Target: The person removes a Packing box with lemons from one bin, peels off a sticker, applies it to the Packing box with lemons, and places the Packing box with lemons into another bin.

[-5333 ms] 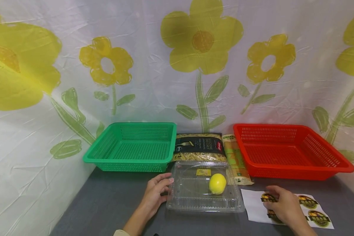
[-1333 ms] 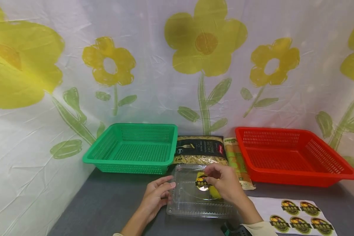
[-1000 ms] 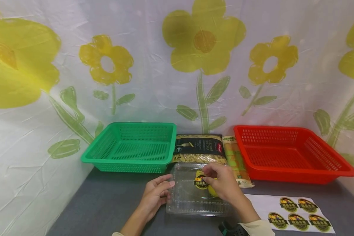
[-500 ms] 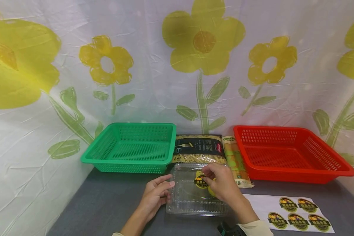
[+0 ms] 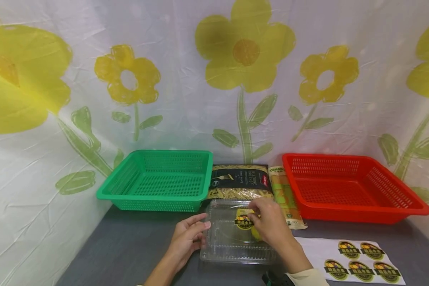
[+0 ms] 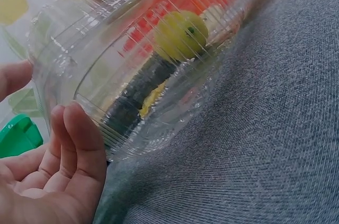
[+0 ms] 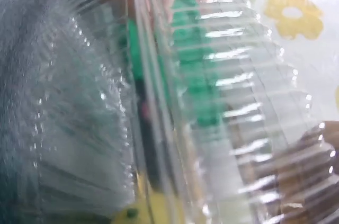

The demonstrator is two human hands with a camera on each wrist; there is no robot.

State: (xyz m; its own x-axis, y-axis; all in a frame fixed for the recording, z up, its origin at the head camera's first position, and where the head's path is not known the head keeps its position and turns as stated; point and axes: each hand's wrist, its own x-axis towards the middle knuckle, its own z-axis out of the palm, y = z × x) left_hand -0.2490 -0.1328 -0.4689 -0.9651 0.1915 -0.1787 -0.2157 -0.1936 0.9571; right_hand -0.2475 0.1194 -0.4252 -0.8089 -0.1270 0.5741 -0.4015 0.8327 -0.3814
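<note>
A clear plastic clamshell box [image 5: 221, 248] lies closed on the grey table, with a lemon [image 6: 181, 36] and a small yellow packet [image 6: 152, 99] inside. My left hand [image 5: 186, 240] rests against its left side, fingertips touching the wall in the left wrist view. Over the lid, my right hand [image 5: 273, 224] pinches the right edge of a round black-and-gold sticker [image 5: 244, 221] between thumb and index finger. The sticker overlaps the packet from above, and the hand covers much of the lemon. In the right wrist view the ribbed plastic blurs the right hand [image 7: 312, 166].
To the right lies a white sheet [image 5: 312, 254] bearing several more stickers. Behind the box are a pasta bag [image 5: 239, 180] and a long noodle packet [image 5: 286, 194]. A green basket [image 5: 153, 202] stands at the back left, a red basket [image 5: 354, 212] at the back right.
Earlier my right hand was on the sticker sheet; it has since moved left over the lid with one sticker. In the last second both hands have barely moved.
</note>
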